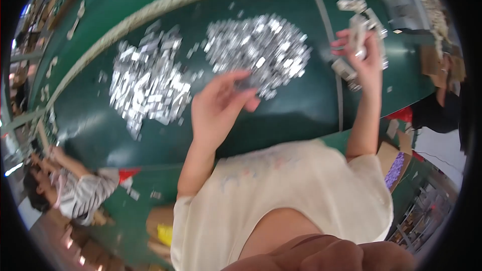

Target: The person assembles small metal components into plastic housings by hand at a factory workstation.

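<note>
My left hand (215,108) is raised over the green table, thumb and fingers curved toward each other. A small grey metal piece (245,84), blurred, shows between them. Just beyond lies a heap of small shiny silver pieces (261,45), and a second silver heap (148,80) spreads to the left. On the right, my right hand (370,52) grips a pale, oblong block (357,32) with fingers pointing left. Around it lie more pale blocks, one beyond the hand (352,4) and one nearer me (344,70). Motion smears their details.
A pale raised strip (165,2) curves along the table's far side. At the left, a person (80,185) in striped clothing works at the table. A dark sleeve (437,113) appears at the right edge. Cardboard boxes (396,158) stand near me at the right.
</note>
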### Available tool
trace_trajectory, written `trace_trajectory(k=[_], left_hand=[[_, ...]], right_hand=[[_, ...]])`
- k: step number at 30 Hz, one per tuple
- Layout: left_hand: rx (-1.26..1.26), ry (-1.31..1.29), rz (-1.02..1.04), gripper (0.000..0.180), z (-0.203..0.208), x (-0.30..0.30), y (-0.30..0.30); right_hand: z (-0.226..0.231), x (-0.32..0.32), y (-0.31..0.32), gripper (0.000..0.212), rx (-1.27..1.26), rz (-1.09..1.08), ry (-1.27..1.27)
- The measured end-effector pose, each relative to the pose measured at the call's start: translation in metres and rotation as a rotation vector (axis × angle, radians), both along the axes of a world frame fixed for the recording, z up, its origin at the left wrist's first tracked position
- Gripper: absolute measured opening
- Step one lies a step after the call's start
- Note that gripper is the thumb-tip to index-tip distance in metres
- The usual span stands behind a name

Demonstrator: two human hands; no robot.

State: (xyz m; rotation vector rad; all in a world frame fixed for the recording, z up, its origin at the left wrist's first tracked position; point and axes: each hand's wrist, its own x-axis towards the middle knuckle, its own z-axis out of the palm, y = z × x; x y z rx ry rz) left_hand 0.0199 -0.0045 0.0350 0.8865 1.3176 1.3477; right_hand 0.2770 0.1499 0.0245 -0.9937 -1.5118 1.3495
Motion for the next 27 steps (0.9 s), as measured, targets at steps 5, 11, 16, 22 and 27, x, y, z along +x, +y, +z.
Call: trace_trajectory(k=[5,11,16,22,27], left_hand=[[0.085,0.019,0.004,0.028,0.014,0.000,0.005],[0.071,0.026,0.024,0.028,0.020,0.001,-0.002],[0.065,-0.034,-0.018,0.027,0.018,0.000,-0.009],[0.084,-0.096,-0.027,0.029,0.017,-0.001,-0.008],[0.083,-0.056,-0.040,0.028,0.020,0.001,-0.005]], right_hand=[[0.026,-0.043,-0.029,0.034,0.088,0.368,-0.052],[0.036,-0.078,-0.045,0.034,0.489,0.438,-0.083],[0.037,-0.090,-0.053,0.035,0.540,0.451,-0.153],[0.041,-0.093,-0.057,0.033,0.493,0.416,-0.202],[0.043,-0.093,-0.059,0.032,0.459,0.394,-0.233]])
